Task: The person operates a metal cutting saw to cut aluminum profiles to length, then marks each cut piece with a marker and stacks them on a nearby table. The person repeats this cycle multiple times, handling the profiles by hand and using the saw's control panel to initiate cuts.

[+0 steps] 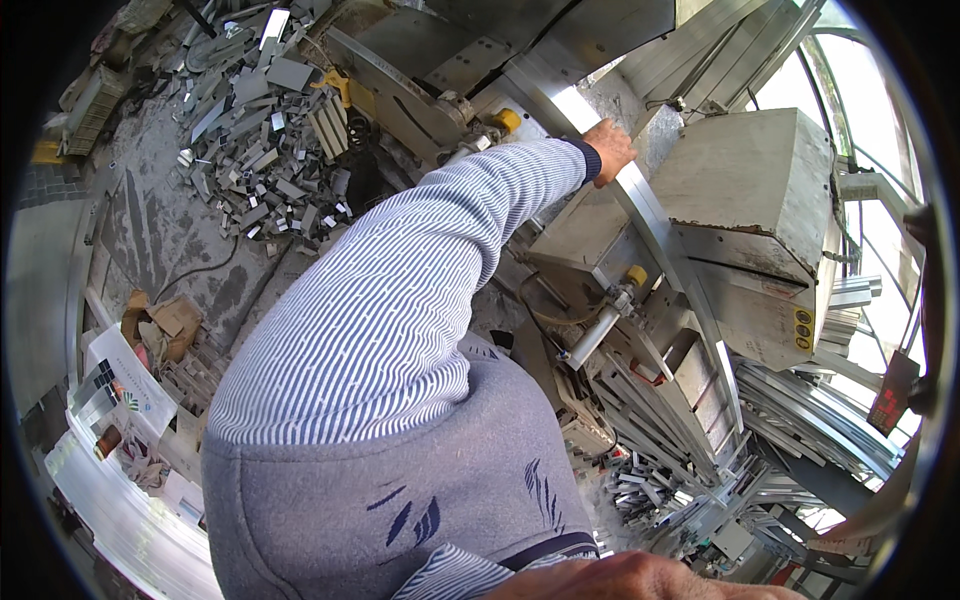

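My left arm, in a blue-and-white striped sleeve with a dark cuff, stretches toward the upper right. At its end, my left hand (608, 152) is closed over a long silvery aluminium profile (648, 205), its fingers bent across the bar. The profile lies across a metal machine and runs down toward the lower right. Beside it stands a pale, box-shaped machine housing (745, 180) with worn edges. On the near side of the bar is a clamp cylinder (600, 335) with a yellow knob. My right hand does not show.
A large heap of metal offcuts (265, 130) covers the floor at the upper left. Another yellow-knobbed fitting (505, 122) sits near my forearm. Stacked long profiles (825, 425) lie at the right, and more offcuts (645, 490) below. Cardboard (175, 318) lies at the left.
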A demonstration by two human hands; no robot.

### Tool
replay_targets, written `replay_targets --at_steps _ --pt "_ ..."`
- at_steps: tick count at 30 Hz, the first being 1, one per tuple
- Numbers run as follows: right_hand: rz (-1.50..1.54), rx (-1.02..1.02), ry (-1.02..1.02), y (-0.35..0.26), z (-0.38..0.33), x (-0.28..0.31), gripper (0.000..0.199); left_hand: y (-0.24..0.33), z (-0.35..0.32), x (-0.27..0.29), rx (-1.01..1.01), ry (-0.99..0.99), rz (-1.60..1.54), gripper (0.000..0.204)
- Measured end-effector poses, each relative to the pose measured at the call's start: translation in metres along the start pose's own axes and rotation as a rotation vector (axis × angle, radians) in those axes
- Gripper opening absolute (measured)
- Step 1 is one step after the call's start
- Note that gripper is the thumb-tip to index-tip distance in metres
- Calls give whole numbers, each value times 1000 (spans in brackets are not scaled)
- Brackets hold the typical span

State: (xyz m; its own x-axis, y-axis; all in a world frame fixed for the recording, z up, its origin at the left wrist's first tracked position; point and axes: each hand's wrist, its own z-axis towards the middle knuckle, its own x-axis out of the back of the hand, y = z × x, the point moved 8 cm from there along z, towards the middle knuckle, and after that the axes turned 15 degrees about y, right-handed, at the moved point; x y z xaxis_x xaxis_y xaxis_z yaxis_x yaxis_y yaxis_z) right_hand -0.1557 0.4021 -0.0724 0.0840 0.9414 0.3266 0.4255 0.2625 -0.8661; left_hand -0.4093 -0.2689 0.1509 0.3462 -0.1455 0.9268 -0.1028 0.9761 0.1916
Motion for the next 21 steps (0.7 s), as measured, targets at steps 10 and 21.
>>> replay_targets --at_steps 10,21 --pt "50 1 337 -52 -42 39 43 0 0 -2 -13 -2 13 53" --pt "154 -218 806 -77 -82 114 9 -1 2 -5 -56 25 45 65"
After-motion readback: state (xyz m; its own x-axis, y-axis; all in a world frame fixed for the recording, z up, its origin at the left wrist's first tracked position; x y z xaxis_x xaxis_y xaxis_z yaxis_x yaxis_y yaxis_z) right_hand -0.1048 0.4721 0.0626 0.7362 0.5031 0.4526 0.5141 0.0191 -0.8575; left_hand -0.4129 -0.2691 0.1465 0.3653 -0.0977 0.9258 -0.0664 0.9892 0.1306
